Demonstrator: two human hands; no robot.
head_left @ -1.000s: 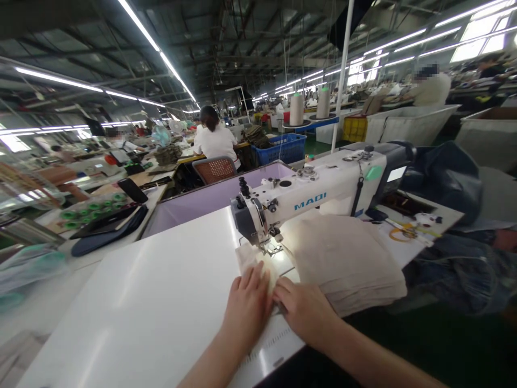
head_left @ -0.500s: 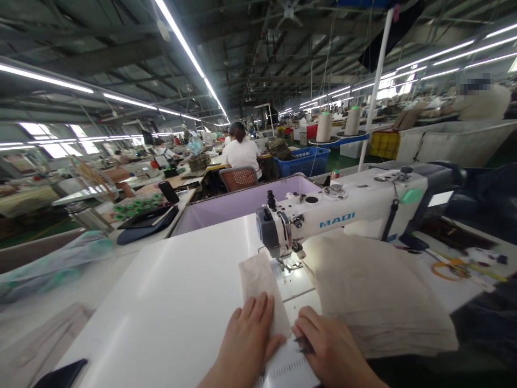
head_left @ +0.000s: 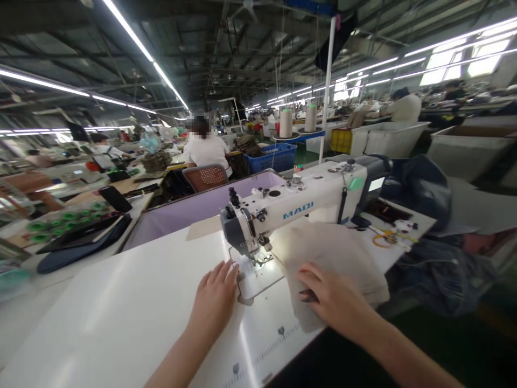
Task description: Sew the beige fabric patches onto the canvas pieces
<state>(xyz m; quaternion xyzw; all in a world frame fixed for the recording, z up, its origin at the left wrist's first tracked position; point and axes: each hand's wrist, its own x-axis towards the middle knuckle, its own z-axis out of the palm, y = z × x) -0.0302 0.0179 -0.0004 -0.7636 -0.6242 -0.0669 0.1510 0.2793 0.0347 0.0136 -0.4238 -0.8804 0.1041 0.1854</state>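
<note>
My left hand (head_left: 216,293) lies palm down on the white table, left of the sewing machine's needle area, its fingers stretched forward and nothing visible in them. My right hand (head_left: 331,293) is curled over the stack of beige fabric pieces (head_left: 323,245) beside the needle. A small dark tool (head_left: 309,295) is tucked in its fingers; most of it is covered, so its kind is unclear. The white sewing machine (head_left: 299,207) stands in front of both hands, its presser foot (head_left: 264,258) lit. A flat beige fabric piece (head_left: 205,226) rests at the table's far edge, behind the machine head.
A lilac-lined bin (head_left: 173,218) adjoins the table's far side. Orange-handled scissors (head_left: 382,238) lie right of the machine. Thread cones (head_left: 286,124) stand on a blue holder. At left are a phone (head_left: 115,198) and green spools (head_left: 68,218). A seated co-worker (head_left: 207,148) is ahead.
The flat beige piece went from under my left hand to the table's far edge. My left hand moved forward to the needle plate; my right hand moved onto the fabric stack. The view turned right.
</note>
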